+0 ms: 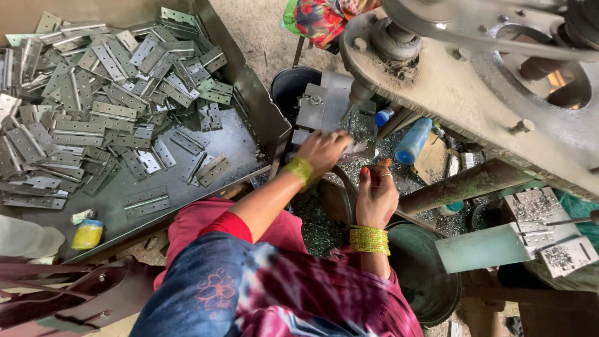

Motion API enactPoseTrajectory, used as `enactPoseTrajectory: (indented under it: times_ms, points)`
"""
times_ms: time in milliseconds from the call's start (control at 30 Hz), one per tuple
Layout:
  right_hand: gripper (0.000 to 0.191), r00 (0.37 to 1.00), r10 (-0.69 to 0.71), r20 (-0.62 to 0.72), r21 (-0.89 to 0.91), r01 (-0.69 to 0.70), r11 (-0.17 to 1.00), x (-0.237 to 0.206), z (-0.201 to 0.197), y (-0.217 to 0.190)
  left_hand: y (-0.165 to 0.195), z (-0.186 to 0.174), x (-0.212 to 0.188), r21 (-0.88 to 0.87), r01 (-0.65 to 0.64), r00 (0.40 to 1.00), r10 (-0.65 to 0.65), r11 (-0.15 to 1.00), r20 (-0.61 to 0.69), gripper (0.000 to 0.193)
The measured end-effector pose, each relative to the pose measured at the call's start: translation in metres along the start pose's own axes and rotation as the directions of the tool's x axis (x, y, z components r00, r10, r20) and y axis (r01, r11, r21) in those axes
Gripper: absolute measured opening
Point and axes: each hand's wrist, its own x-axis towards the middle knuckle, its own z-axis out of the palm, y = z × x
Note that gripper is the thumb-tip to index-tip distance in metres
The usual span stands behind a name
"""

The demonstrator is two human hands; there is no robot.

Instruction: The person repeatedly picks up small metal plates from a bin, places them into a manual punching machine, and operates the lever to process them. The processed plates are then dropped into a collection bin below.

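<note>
Hinge plate [357, 147] pressed flat on the press bed under the left hand [322, 151], fingers spread over it, likely to keep it seated beneath the tool. Right hand [374, 192] curled narrow nearby, apparently pinching something small; cannot tell what. Heaped finished hinges [93, 100] in the metal tray [237, 143] to the left, within easy reach. Blue bottle [413, 141] lying beside the bed.

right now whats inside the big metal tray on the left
The metal tray holds a heap of flat steel hinges, plus a small yellow jar near its front edge. Whatever lies beneath the heap is covered.
</note>
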Motion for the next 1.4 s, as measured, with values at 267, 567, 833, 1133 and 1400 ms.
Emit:
enactPoseTrajectory:
  times_ms: [267, 567, 833, 1133, 1400]
  points:
    - [0.021, 0.994, 0.104, 0.044, -0.032, -0.103, 0.994, 0.002, -0.005, -0.006, 0.031, 0.006, 0.05, -0.344, 0.831, 0.555, -0.696, 0.437, 0.456, 0.026]
    - [0.028, 0.986, 0.059, 0.154, -0.312, -0.008, 0.95, 0.004, 0.003, 0.002, 0.03, -0.024, 0.006, 0.328, 0.222, 0.798, -0.364, 0.918, 0.48, 0.027]
    - [0.044, 0.738, 0.535, 0.412, -0.639, -0.184, 0.747, -0.087, 0.042, 0.131, 0.005, 0.038, 0.022, 0.284, 0.435, 0.867, -0.482, 0.855, 0.123, 0.057]
    - [0.051, 0.799, 0.392, 0.456, -0.474, -0.156, 0.867, -0.062, 0.038, 0.165, 0.016, -0.015, 0.029, 0.322, 0.332, 0.734, -0.457, 0.887, 0.502, 0.03]
    - [0.049, 0.752, 0.549, 0.365, -0.507, -0.334, 0.795, -0.106, 0.044, 0.136, 0.012, 0.026, 0.018, 0.248, 0.451, 0.879, -0.475, 0.857, 0.044, 0.036]
